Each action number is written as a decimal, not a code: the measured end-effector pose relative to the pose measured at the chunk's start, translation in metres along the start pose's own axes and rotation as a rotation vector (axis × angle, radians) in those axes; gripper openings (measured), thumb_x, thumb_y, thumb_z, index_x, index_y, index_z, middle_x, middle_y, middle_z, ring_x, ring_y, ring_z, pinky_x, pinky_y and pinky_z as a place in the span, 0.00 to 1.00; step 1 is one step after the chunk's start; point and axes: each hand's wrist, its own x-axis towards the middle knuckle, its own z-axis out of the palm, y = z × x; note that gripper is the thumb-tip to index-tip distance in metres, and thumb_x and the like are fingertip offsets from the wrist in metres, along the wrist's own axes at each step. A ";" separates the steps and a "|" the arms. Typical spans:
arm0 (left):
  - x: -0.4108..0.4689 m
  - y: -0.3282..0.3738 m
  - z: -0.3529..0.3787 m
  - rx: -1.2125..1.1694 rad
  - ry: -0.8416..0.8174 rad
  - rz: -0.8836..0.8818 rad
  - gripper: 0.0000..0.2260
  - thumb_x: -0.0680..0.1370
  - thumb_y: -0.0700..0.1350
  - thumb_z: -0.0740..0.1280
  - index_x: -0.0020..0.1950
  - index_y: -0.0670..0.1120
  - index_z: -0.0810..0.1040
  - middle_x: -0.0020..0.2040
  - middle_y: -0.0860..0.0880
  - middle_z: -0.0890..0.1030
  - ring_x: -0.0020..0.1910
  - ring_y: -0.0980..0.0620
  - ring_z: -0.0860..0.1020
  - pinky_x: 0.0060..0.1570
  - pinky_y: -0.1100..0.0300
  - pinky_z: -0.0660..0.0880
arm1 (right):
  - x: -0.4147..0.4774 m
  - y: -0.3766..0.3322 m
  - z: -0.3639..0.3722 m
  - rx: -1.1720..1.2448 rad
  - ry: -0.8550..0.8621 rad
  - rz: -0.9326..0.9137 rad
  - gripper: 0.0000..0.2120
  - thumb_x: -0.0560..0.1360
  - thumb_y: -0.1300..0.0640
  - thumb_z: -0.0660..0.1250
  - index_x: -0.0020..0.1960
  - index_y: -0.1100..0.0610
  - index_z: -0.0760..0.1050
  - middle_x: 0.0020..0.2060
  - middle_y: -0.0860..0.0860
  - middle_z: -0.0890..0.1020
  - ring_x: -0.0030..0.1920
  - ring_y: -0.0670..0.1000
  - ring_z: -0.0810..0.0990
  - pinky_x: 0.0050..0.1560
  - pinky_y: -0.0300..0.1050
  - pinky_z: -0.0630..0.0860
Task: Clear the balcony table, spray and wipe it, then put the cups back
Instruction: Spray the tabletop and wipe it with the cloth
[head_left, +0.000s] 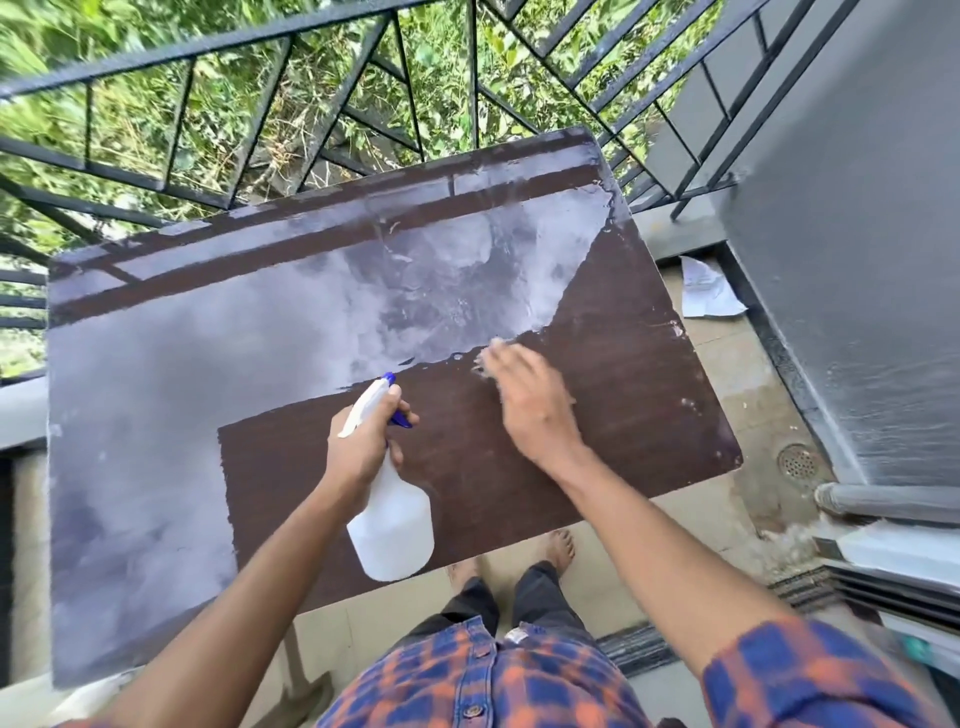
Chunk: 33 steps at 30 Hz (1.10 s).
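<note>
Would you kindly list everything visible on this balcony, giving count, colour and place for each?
Rectangular brown tabletop: one, brown, wet sheen on its far half, centre.
White plastic spray bottle with blue trigger: one, white and blue, over the table's near edge.
Pale wiping cloth: one, whitish, blurred, under the fingers on the table.
Black metal railing: one, black, behind the table.
Crumpled white paper: one, white, on the floor, right.
Round floor drain: one, grey, floor, right.
Grey wall: one, right.
Bare feet: two, below the table.
Hands: left holds the bottle; right presses the cloth.
</note>
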 end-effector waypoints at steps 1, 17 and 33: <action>0.001 0.000 -0.003 -0.017 0.012 0.003 0.17 0.83 0.52 0.67 0.48 0.38 0.81 0.45 0.37 0.84 0.22 0.45 0.68 0.28 0.58 0.70 | 0.002 -0.022 0.015 0.011 -0.059 -0.059 0.23 0.78 0.64 0.63 0.71 0.54 0.74 0.71 0.51 0.75 0.70 0.55 0.72 0.60 0.53 0.75; 0.012 0.007 -0.036 -0.086 0.124 -0.043 0.16 0.83 0.51 0.66 0.46 0.39 0.81 0.40 0.44 0.84 0.21 0.47 0.66 0.25 0.60 0.69 | 0.026 0.089 -0.022 -0.243 -0.169 0.317 0.23 0.82 0.52 0.57 0.76 0.50 0.64 0.76 0.52 0.66 0.78 0.58 0.60 0.73 0.64 0.62; -0.004 0.009 0.023 -0.018 -0.003 -0.033 0.18 0.83 0.50 0.66 0.50 0.34 0.80 0.42 0.42 0.84 0.25 0.44 0.70 0.28 0.57 0.68 | -0.019 0.012 -0.008 0.139 -0.015 0.097 0.21 0.81 0.64 0.56 0.73 0.60 0.72 0.72 0.57 0.73 0.75 0.60 0.67 0.73 0.56 0.68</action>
